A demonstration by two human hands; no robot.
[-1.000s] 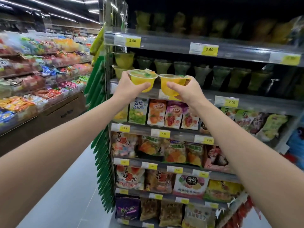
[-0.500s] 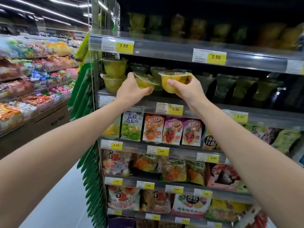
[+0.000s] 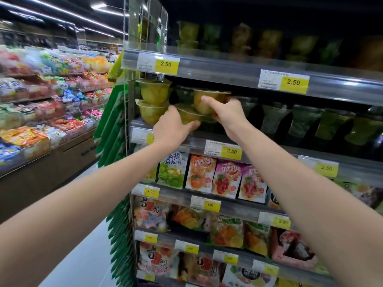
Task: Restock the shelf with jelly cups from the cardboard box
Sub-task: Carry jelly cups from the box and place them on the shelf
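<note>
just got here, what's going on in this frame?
A person is stocking a store shelf with jelly cups. The left hand grips one yellow cup low, at the shelf's edge; the right hand grips a second cup just above it. Both are right of a two-cup stack already on the shelf. Neither cup is released yet. The cardboard box is out of view.

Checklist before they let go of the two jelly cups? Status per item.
1. Left hand grips lower clear plastic cup of yellow jelly: ok.
2. Right hand grips upper clear plastic cup of yellow jelly: ok.
3. Upper cup seated on lower cup: cannot tell, hands cover it.
4. Lower cup resting on grey metal shelf: cannot tell.
5. Neighbouring stack of two yellow jelly cups upright: ok.
6. Upper cup clears shelf above: ok.
</note>
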